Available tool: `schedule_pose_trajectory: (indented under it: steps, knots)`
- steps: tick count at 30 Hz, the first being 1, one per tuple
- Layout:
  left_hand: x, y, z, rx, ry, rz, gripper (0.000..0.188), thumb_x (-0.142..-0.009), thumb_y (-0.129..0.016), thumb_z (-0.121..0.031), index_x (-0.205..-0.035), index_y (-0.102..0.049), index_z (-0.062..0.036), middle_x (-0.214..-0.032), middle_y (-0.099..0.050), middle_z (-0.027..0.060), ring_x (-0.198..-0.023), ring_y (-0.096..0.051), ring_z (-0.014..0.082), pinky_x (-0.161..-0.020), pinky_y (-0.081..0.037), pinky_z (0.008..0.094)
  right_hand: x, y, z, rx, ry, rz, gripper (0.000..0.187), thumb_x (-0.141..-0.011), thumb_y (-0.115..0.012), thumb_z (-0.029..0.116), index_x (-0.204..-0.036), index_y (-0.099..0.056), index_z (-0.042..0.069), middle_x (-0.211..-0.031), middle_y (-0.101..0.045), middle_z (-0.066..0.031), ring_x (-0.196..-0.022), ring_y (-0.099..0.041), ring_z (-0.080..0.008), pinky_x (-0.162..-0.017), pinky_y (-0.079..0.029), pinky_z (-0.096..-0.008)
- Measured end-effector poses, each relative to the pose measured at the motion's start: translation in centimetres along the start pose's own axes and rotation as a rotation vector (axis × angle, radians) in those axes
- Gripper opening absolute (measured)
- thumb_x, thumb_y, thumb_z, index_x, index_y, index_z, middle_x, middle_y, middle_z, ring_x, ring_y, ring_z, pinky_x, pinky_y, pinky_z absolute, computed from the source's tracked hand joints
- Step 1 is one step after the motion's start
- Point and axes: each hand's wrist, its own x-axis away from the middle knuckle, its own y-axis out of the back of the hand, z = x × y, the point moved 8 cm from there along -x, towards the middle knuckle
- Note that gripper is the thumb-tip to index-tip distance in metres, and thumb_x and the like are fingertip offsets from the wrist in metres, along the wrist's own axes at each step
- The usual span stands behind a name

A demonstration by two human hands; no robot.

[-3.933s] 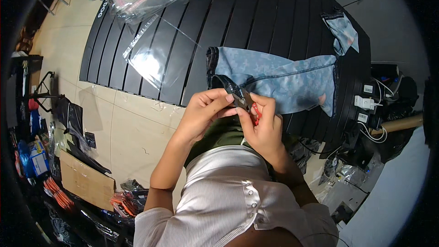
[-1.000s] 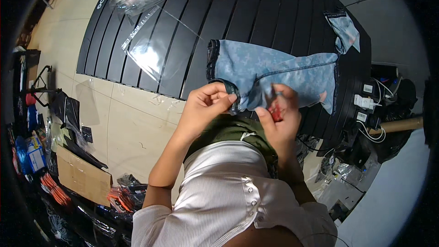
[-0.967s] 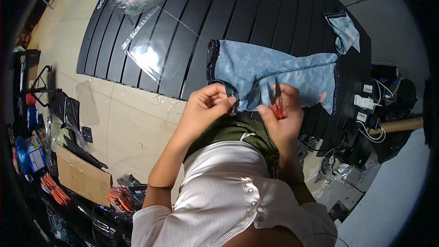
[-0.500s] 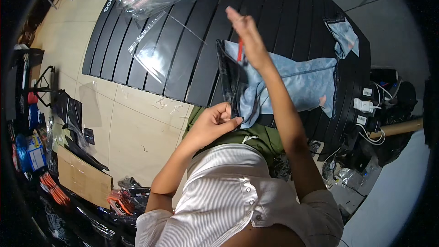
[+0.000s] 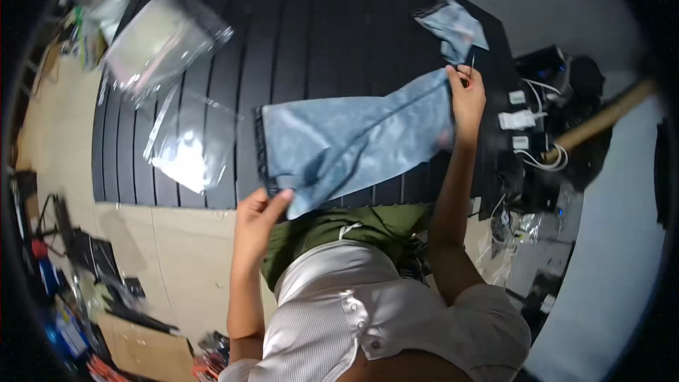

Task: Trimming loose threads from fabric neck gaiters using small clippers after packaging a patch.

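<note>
A pale tiled floor (image 5: 184, 262) shows beside the black slatted desk (image 5: 325, 42). Over its near side I see cloth (image 5: 368, 134), mottled blue, creased, dark-banded at left; the left hand (image 5: 256, 223) pinches its near-left corner, the right hand (image 5: 467, 99) its far-right one.

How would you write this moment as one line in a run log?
left hand: pinches near left corner, blue cloth | right hand: pinches its far right corner | on black table: smaller blue cloth, clear plastic bag
</note>
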Motion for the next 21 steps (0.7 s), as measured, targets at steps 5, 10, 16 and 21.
schedule_pose_trajectory:
  steps: [5, 10, 16, 21]
  knots:
    - [-1.7, 0.0, -0.8, 0.145, 0.106, -0.004, 0.025, -0.084, -0.06, -0.026, -0.065, -0.056, -0.009, -0.056, -0.047, -0.0093, -0.043, -0.032, -0.0005, -0.04, -0.021, 0.0189, -1.4, -1.9, -6.5, 0.211, -0.121, 0.325, 0.043, -0.069, -0.071, 0.036, -0.08, -0.058, -0.003, -0.068, -0.058, -0.0113, -0.062, -0.056, -0.0191, -0.06, -0.044, -0.0295]
    - [-5.5, 3.7, -7.5, -0.467, -0.254, -0.005, 0.024, -0.085, -0.056, -0.029, -0.07, -0.057, -0.0104, -0.057, -0.041, -0.0057, -0.051, -0.033, 0.005, -0.047, -0.025, 0.0229, -4.1, -2.2, -6.9, -0.139, -0.053, 0.35, 0.026, -0.07, -0.071, 0.021, -0.068, -0.052, 0.003, -0.058, -0.049, -0.0024, -0.054, -0.045, -0.0114, -0.05, -0.037, -0.0275]
    - [-1.3, 6.7, -27.7, 0.302, -0.953, -0.074, 0.042, -0.091, -0.042, -0.031, -0.12, -0.046, -0.0006, -0.123, -0.049, 0.0148, -0.117, -0.044, 0.0233, -0.102, -0.029, 0.0339, -8.4, 10.0, 10.0, -0.863, 0.08, -0.238, 0.025, -0.076, -0.067, 0.012, -0.057, -0.052, 0.007, -0.047, -0.043, 0.003, -0.035, -0.034, -0.0052, -0.033, -0.026, -0.0215]
    - [-0.6, 8.1, -27.6, -0.998, -1.615, -0.727, 0.039, -0.088, -0.05, -0.03, -0.116, -0.052, -0.0031, -0.112, -0.057, 0.0111, -0.103, -0.054, 0.021, -0.089, -0.04, 0.0318, -5.5, 15.3, 15.4, -0.639, 0.462, -0.687, 0.018, -0.079, -0.063, 0.008, -0.064, -0.056, 0.004, -0.061, -0.052, 0.0002, -0.047, -0.043, -0.0046, -0.042, -0.033, -0.0198]
